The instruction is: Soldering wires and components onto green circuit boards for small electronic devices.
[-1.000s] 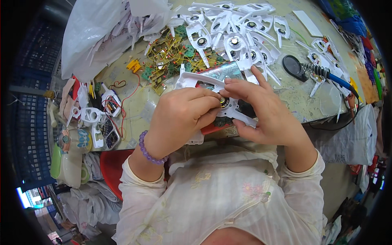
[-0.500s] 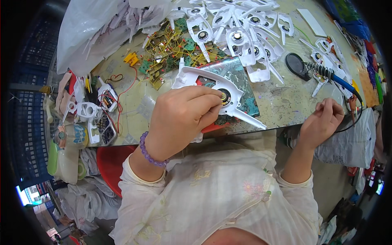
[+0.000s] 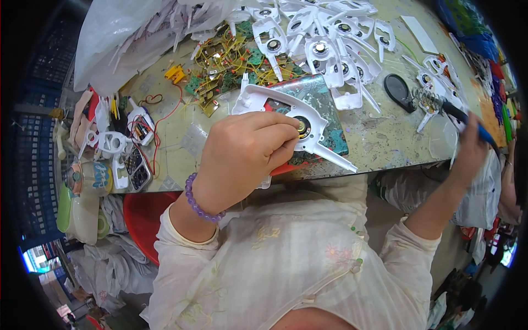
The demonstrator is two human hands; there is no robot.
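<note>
The plastic frame (image 3: 286, 113) lay on the mat (image 3: 324, 104) under the left hand's fingers (image 3: 275, 140) — circuit boards (image 3: 225, 66) behind them, more frames (image 3: 324, 44) behind and to their right. The soldering iron (image 3: 467, 118) sat between the right hand's fingers (image 3: 473, 148) — its stand (image 3: 426, 99) just left.

White plastic shells (image 3: 324, 44) and circuit boards (image 3: 225, 63) crowd the far table; bare tabletop (image 3: 385, 129) seemingly lies open rightward.

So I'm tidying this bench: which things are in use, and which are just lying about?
In use:
left hand
white plastic frame
right hand
blue-handled tool

Lying about:
pile of white frames
circuit boards
plastic bag
</note>
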